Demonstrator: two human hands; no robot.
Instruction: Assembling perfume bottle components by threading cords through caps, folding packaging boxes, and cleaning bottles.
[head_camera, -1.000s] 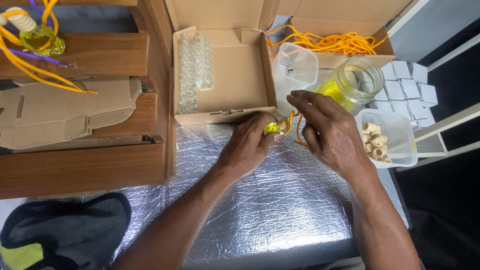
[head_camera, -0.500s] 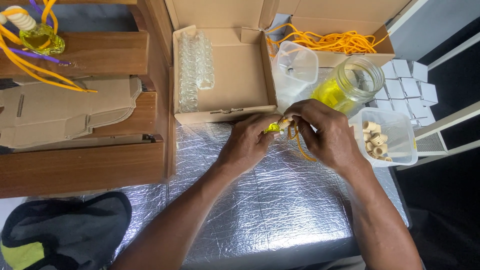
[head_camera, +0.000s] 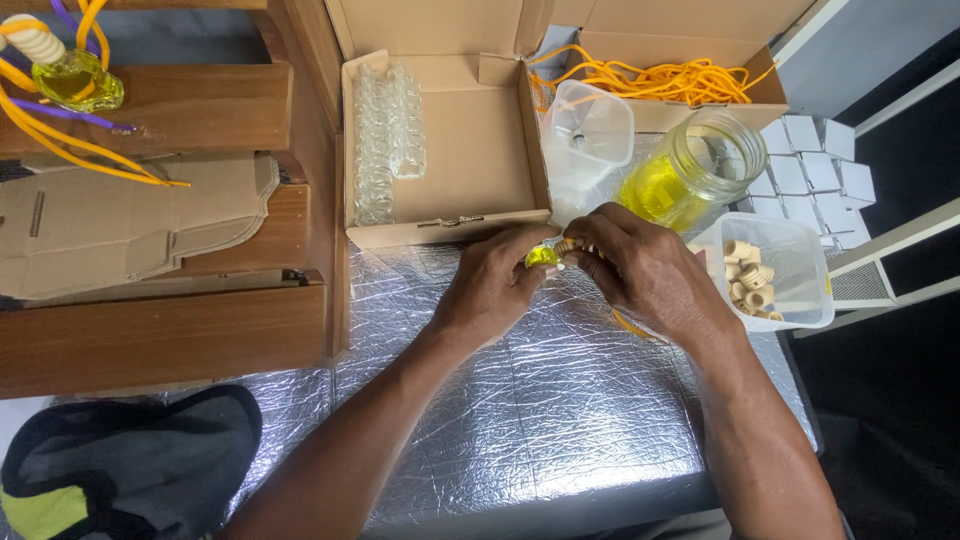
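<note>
Both hands meet over the far edge of the foil-covered counter (head_camera: 520, 420), forearms angling in from the near side. The left hand (head_camera: 490, 290) pinches a small glass vial of yellow liquid (head_camera: 541, 256) between thumb and fingertips, its grip closed tight on it. The right hand (head_camera: 645, 270) curls over from the other side, fingers bent down onto the vial's ribbed beige cap (head_camera: 566, 245), with an orange cord (head_camera: 630, 325) trailing beneath the palm. Just beyond stand a glass jar of yellow liquid (head_camera: 690, 170), an open cardboard box with empty clear vials (head_camera: 385, 140) and a clear plastic tub of beige caps (head_camera: 775, 270).
</note>
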